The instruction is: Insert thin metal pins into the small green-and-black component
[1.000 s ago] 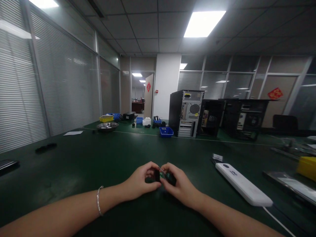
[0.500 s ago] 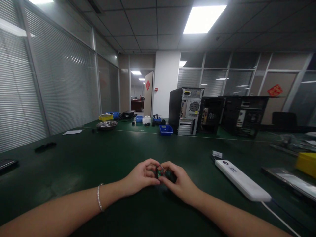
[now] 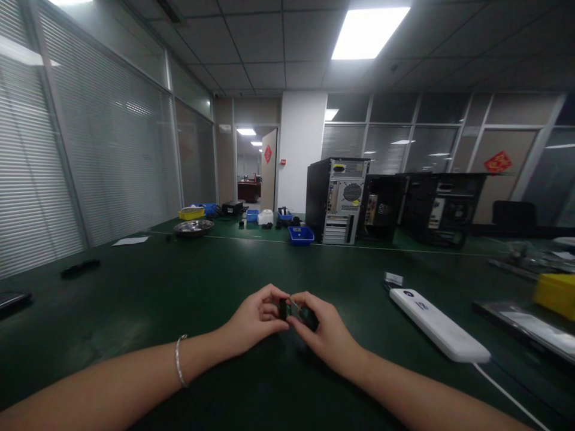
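Note:
Low over the green table (image 3: 179, 281), my hands meet fingertip to fingertip. My left hand (image 3: 251, 317), with a silver bracelet at its wrist, is closed with thumb and fingers around a small dark and green circuit board (image 3: 283, 309). Closed too, my right hand (image 3: 330, 335) pinches a small dark rounded piece (image 3: 308, 318) against the board's right side. A thin pale strip runs between the two parts near the fingertips; whether it joins them I cannot tell. Fingers hide much of both pieces.
A white power bank (image 3: 438, 326) with a cable lies at right, near a flat dark device (image 3: 525, 323) and a yellow bin (image 3: 556, 294). Computer towers (image 3: 344, 203), a blue tray (image 3: 300, 236) and a metal bowl (image 3: 193, 227) stand further back. Dark objects (image 3: 81, 269) lie left.
The circuit board has turned a little between my fingers, so less of its green face shows. Both hands keep their grip in nearly the same place. The whole view has shifted slightly.

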Demonstrator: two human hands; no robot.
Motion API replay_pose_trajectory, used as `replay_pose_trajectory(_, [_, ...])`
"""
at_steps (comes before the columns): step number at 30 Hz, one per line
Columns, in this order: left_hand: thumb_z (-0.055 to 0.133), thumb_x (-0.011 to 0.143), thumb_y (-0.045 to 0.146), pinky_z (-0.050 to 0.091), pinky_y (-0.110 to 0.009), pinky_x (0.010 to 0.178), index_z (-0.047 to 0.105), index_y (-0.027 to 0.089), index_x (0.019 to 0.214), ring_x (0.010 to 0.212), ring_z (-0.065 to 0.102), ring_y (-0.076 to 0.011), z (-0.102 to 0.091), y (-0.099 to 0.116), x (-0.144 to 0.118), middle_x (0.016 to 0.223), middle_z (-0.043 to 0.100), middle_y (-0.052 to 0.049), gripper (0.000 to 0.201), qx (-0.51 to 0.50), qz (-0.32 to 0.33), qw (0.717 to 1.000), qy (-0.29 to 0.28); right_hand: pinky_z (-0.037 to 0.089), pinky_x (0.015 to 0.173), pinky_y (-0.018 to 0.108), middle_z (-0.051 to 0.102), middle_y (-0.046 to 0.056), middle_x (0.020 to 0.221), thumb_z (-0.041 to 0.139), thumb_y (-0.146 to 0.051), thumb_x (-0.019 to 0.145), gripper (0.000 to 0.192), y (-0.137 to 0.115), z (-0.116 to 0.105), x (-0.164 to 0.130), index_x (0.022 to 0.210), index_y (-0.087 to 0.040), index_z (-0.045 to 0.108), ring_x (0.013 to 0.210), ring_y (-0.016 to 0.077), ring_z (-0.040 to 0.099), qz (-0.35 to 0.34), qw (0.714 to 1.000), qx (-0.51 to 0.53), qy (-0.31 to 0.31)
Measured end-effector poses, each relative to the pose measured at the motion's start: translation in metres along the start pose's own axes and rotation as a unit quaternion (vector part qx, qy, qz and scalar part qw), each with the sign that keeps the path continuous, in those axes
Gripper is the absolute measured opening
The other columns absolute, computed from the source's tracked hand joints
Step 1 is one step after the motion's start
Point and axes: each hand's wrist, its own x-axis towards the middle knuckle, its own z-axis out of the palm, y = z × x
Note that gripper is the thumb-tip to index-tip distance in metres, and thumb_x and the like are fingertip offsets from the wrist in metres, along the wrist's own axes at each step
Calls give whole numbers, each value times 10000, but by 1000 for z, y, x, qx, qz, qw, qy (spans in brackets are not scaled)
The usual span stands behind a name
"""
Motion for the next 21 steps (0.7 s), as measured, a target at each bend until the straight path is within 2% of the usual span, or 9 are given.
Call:
replay_pose_trajectory(4, [707, 719, 139, 498, -369, 813, 520, 178, 1072, 883, 627, -189, 0, 0, 0, 989, 614, -44, 402, 25, 6, 1000, 10, 458, 738, 265, 659, 33, 944, 598, -158, 806, 245, 1, 0, -1, 1044, -212, 583, 835, 176, 612, -5, 999, -52, 1])
replay_pose_trajectory(12, [697, 740, 167, 500, -352, 815, 535, 172, 1067, 892, 628, -190, 2, -5, -1, 996, 622, -44, 365, 18, 14, 999, 23, 458, 720, 271, 647, 38, 961, 554, -178, 835, 245, -5, -3, -2, 1077, -215, 576, 827, 181, 620, -8, 986, -161, -37])
replay_pose_trajectory(17, [625, 811, 195, 486, -363, 857, 561, 147, 1015, 953, 622, -214, 5, 3, 2, 993, 634, -68, 219, -19, 28, 999, 23, 467, 729, 272, 649, 40, 996, 548, -201, 851, 233, -4, -3, -2, 1081, -229, 574, 857, 185, 622, -15, 989, -141, -35])
replay_pose_trajectory(21, [577, 842, 182, 470, -391, 898, 519, 161, 1151, 1016, 607, -233, 4, 0, 4, 1054, 637, -87, 315, -51, 20, 998, 26, 474, 773, 286, 649, 52, 1039, 578, -212, 836, 329, 0, -3, -1, 1162, -223, 541, 898, 190, 615, -11, 996, -93, -6])
